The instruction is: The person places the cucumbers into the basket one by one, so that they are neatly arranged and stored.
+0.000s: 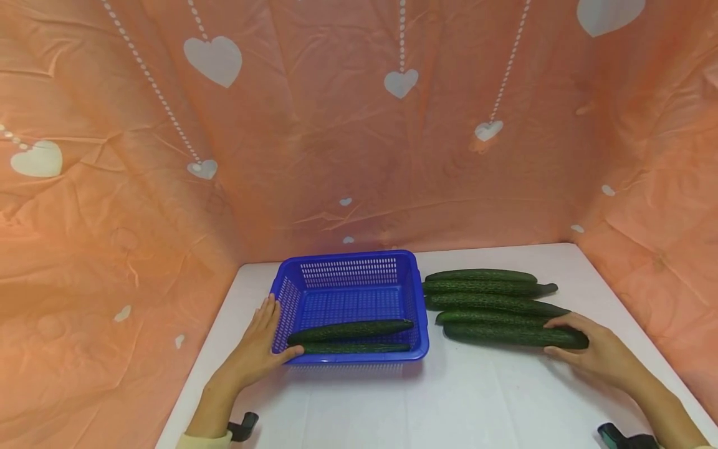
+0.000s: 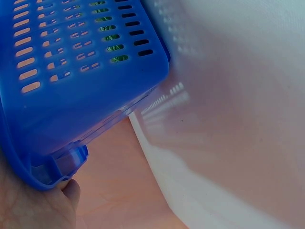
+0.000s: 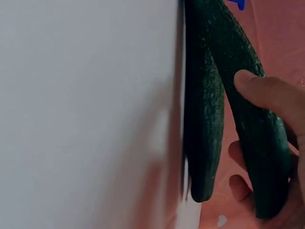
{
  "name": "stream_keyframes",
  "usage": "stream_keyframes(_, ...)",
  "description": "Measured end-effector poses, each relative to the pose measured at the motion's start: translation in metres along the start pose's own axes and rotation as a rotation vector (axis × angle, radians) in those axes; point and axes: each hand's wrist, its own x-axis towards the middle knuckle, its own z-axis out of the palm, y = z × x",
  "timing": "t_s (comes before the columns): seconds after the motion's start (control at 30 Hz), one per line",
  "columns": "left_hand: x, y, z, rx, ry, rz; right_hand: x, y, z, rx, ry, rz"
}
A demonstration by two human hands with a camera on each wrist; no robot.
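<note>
My left hand (image 1: 255,343) rests on the near left corner of a blue plastic basket (image 1: 417,305), its fingers straight along the left rim and its thumb over the front rim. In the left wrist view, part of that hand (image 2: 38,205) touches the rim. Two cucumbers (image 1: 353,330) lie inside the basket along its near side. My right hand (image 1: 594,349) grips the right end of the nearest cucumber (image 1: 505,335) in the row. Its thumb and curled fingers close around this cucumber (image 3: 259,138), which angles away from its neighbour (image 3: 205,124) in the right wrist view.
Several more cucumbers (image 1: 482,287) lie side by side right of the basket, their left ends close to its wall. The white table (image 1: 449,405) carries everything. Orange sheeting (image 1: 336,156) with pale hearts hangs behind and on both sides.
</note>
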Motion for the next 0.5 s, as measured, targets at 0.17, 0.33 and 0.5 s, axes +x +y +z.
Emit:
stream_keyframes(0.17, 0.0, 0.0, 0.0, 0.0, -0.001, 0.001, 0.005, -0.007, -0.007, 0.043, 0.02, -0.021)
stream_keyframes(0.33, -0.001, 0.0, 0.001, 0.003, -0.006, -0.004, 0.015, -0.012, -0.015, 0.083, 0.057, -0.017)
stream_keyframes(0.5, -0.001, 0.0, 0.001, -0.002, -0.006, -0.005, 0.028, -0.019, -0.022, 0.1, 0.107, -0.006)
